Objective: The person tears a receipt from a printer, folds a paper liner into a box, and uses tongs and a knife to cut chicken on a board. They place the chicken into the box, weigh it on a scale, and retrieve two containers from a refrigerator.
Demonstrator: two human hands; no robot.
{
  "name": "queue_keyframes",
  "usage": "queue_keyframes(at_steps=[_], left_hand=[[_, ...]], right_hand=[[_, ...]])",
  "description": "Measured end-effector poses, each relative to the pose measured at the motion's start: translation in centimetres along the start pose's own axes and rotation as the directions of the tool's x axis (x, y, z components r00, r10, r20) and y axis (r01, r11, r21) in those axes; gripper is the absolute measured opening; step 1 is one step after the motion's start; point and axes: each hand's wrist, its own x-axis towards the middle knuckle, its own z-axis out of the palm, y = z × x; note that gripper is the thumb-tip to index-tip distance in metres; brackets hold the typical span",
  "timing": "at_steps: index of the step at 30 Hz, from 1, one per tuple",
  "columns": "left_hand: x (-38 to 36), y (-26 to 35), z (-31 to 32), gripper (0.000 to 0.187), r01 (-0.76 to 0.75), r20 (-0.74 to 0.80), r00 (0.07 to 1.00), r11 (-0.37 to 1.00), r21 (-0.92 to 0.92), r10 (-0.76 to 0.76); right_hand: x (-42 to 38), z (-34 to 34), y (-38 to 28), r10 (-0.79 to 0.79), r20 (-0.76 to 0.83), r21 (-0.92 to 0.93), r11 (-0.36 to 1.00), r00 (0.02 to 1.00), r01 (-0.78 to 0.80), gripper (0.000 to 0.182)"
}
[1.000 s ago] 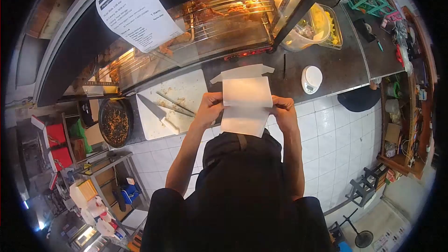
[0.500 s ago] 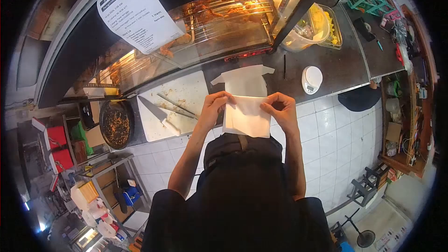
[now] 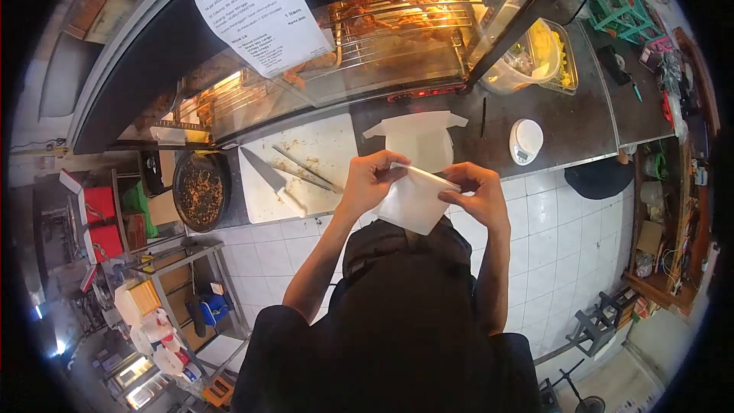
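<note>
Both my hands hold a folded white paper sheet (image 3: 414,203) in front of my chest, above the counter's front edge. My left hand (image 3: 373,180) pinches its upper left edge. My right hand (image 3: 474,191) grips its right side, and the sheet is tilted. A flat white box blank (image 3: 417,138) lies on the dark counter just beyond the hands.
A white cutting board (image 3: 302,160) with a knife (image 3: 269,180) and tongs (image 3: 306,170) lies to the left, next to a round black pan (image 3: 201,191). A glass warmer with fried food (image 3: 382,30) stands behind. A small white scale (image 3: 525,140) and a plastic container (image 3: 539,57) are to the right.
The sheet, held open and tall a second ago, has been folded down into a smaller piece and tilted. The view has shifted slightly.
</note>
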Motion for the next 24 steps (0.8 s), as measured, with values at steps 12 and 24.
queue_keyframes(at_steps=[12, 24], left_hand=[[-0.1, 0.1, 0.8, 0.021, 0.025, 0.025, 0.999, 0.997, 0.075, -0.027], [0.4, -1.3, 1.6, 0.009, -0.055, -0.038, 0.998, 0.994, 0.095, 0.059]], right_hand=[[0.9, 1.3, -0.4, -0.061, 0.052, -0.247, 0.966, 0.997, 0.072, 0.017], [1.9, 3.0, -1.9, -0.172, 0.070, -0.377, 0.907, 0.983, 0.186, 0.015]])
